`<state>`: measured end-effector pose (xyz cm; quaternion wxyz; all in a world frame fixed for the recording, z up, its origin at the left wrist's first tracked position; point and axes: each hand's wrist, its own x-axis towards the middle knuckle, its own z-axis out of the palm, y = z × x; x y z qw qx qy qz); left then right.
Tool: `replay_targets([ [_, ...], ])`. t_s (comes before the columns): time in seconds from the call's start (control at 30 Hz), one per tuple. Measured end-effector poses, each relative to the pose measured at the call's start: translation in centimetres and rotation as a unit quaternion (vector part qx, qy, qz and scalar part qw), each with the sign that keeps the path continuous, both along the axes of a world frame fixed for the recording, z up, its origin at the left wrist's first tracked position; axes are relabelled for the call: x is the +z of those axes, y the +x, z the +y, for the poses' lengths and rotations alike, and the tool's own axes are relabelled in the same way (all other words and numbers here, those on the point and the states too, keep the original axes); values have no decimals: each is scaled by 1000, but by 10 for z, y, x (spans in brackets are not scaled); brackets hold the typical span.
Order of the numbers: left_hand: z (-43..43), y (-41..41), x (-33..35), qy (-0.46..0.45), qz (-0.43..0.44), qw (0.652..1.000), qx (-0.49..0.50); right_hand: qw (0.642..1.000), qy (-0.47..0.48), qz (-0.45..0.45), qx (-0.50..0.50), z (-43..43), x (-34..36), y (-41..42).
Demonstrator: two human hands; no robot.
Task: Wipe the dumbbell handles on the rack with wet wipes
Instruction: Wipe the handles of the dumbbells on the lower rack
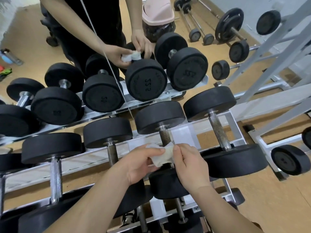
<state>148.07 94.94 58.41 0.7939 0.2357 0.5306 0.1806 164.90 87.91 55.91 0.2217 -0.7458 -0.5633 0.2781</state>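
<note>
A crumpled white wet wipe (164, 156) is held over the knurled handle (164, 136) of a black dumbbell on the top shelf of the grey rack (233, 125). My left hand (141, 163) grips the wipe's left side with thumb on top. My right hand (190, 165) pinches its right edge. The lower part of that handle is hidden by the wipe and my hands. The neighbouring dumbbell's handle (218, 132) lies bare to the right, and another bare handle (111, 153) is to the left.
A mirror behind the rack reflects the dumbbells, my hands and a pink bin (158, 12). Several more dumbbells fill the shelf at left and the lower shelf. Barbells and plates appear at the upper right, and a small dumbbell (290, 159) sits on the floor stand at right.
</note>
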Motion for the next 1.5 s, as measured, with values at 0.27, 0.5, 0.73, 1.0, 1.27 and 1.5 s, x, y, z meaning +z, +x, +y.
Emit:
replay_targets([
  [0.27, -6, 27, 7, 35, -42, 989, 137, 999, -46, -24, -3, 1, 4, 0],
  [0.5, -10, 24, 7, -114, -96, 984, 102, 999, -36, -9, -27, 2, 5, -1],
  [0.73, 6, -1, 8, -49, 34, 988, 142, 998, -38, -2, -51, 2, 8, -4],
  [1.0, 12, -17, 1, 36, 195, 976, 89, 998, -19, -10, -60, 1, 7, -4],
  [1.27, 14, -10, -6, 49, 242, 955, 162, 998, -13, -19, -52, 2, 6, -5],
  [1.5, 16, -5, -37, 734, 271, 563, -266, 997, -11, 14, -73, 3, 7, -3],
])
